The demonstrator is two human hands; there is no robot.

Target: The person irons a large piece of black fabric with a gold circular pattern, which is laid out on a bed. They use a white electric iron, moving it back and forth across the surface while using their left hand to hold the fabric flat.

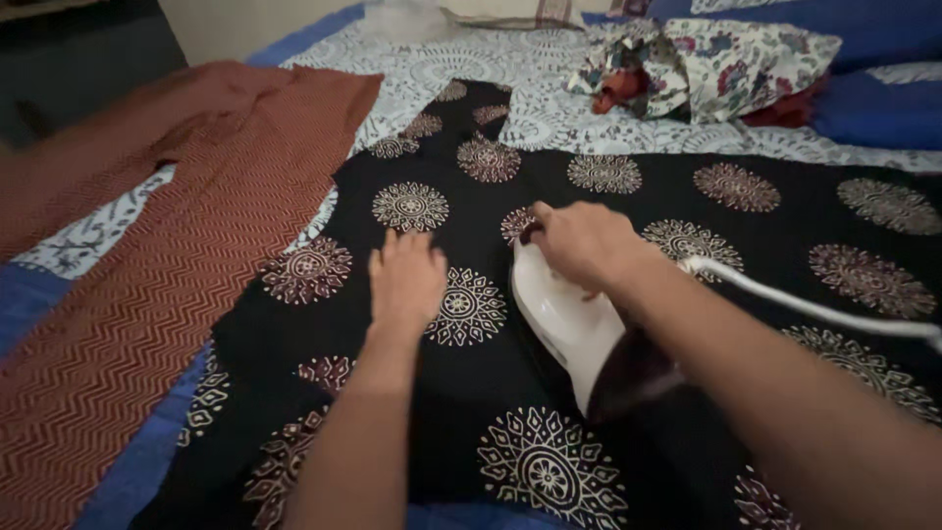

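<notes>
Smooth white iron (569,324) on patterned black cloth (785,236)

A black cloth (589,186) printed with round white and reddish medallions lies under a white iron (569,324) with a dark rear and a white cord (814,309). Beside it, a rust-red garment (147,294) carries a fine zigzag. The sheet (549,88) is pale blue-white patterned with blue borders; the pillow (746,64) is floral.
</notes>
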